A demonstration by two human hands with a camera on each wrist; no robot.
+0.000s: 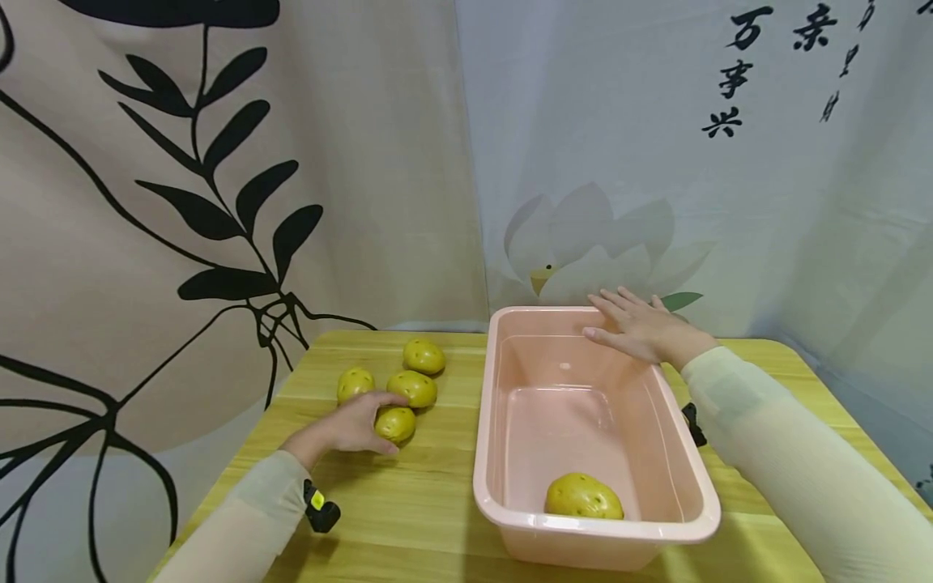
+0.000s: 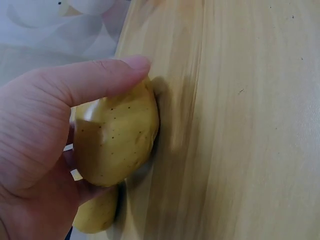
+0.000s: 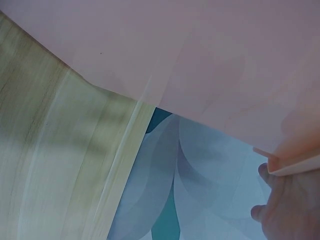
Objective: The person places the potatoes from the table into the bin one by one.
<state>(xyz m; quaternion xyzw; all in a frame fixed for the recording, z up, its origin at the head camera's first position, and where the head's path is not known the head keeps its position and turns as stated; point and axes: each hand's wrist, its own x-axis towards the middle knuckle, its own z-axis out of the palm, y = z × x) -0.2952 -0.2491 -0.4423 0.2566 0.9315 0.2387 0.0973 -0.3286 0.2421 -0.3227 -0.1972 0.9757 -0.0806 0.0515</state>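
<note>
My left hand (image 1: 357,423) grips a yellow potato (image 1: 394,424) on the left part of the table. In the left wrist view the thumb lies over one side of this potato (image 2: 117,135) and the fingers come round the other side, partly hidden behind it. Three more potatoes lie close by: one beyond the fingers (image 1: 355,383), one just behind the held one (image 1: 412,389), and one farthest back (image 1: 424,356). My right hand (image 1: 637,325) rests on the far right corner of a pink plastic basin (image 1: 487,421), fingers extended over the rim.
One larger potato (image 1: 583,496) lies inside the basin at its near end. The wooden table (image 1: 437,518) carries everything, and its back edge meets a hanging cloth (image 1: 394,162) printed with black leaves and a pale lotus.
</note>
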